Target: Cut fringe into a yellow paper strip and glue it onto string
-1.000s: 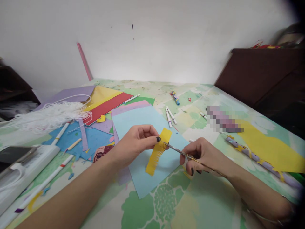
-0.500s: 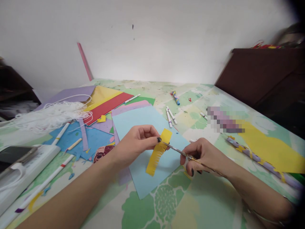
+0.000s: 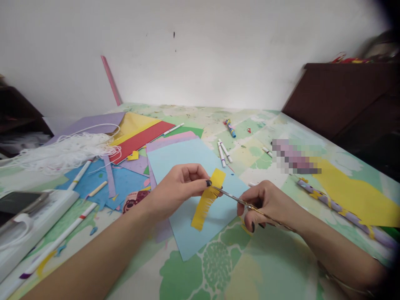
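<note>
My left hand (image 3: 184, 189) pinches a yellow paper strip (image 3: 200, 212) between thumb and fingers. Short slits run along the strip's right edge like a fringe, and its lower end hangs free. In my right hand (image 3: 265, 204) is a pair of scissors (image 3: 233, 196), fingers wrapped around the handles. The blades point left and reach the strip's slit edge, close to my left thumb; whether they are parted or closed I cannot tell. Beneath both hands lies a light blue paper sheet (image 3: 184, 166), on top of lilac and pink sheets.
To the left are a tangle of white cord (image 3: 68, 150), a red sheet (image 3: 140, 141), blue paper scraps (image 3: 84, 177) and a white power strip (image 3: 40, 225) with a phone (image 3: 21, 206). White markers (image 3: 225, 152) lie ahead. Rightward are a yellow sheet (image 3: 353, 196) and a decorated purple roll (image 3: 340, 210).
</note>
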Demonstrator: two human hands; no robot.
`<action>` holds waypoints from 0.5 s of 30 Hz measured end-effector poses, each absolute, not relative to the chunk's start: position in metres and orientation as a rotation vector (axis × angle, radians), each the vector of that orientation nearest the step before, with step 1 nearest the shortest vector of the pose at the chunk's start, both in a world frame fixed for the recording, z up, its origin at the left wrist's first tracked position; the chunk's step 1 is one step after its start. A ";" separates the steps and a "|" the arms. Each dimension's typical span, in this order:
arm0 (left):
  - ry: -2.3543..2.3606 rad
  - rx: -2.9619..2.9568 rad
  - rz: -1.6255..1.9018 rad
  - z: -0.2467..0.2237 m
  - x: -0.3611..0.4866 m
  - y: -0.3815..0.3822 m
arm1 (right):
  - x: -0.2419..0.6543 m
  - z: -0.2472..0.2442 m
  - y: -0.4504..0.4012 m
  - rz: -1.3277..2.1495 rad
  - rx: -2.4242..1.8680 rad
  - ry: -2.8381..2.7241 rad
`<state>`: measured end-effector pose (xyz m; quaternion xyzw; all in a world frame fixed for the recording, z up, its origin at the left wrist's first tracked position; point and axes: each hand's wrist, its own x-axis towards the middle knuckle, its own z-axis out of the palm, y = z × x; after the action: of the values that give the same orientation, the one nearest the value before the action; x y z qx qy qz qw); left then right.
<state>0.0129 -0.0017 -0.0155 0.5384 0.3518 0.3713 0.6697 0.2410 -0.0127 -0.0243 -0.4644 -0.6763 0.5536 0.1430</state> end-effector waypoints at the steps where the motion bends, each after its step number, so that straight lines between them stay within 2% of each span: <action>1: 0.793 1.212 0.838 -0.015 0.013 -0.002 | 0.241 -0.025 -0.013 1.599 -1.343 -1.949; 15: 0.783 1.211 0.840 -0.017 0.013 0.001 | 0.244 -0.030 -0.011 1.610 -1.329 -1.942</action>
<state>0.0132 0.0006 -0.0172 0.5376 0.3478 0.3730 0.6715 0.2437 -0.0111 -0.0298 -0.4613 -0.6738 0.5588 0.1446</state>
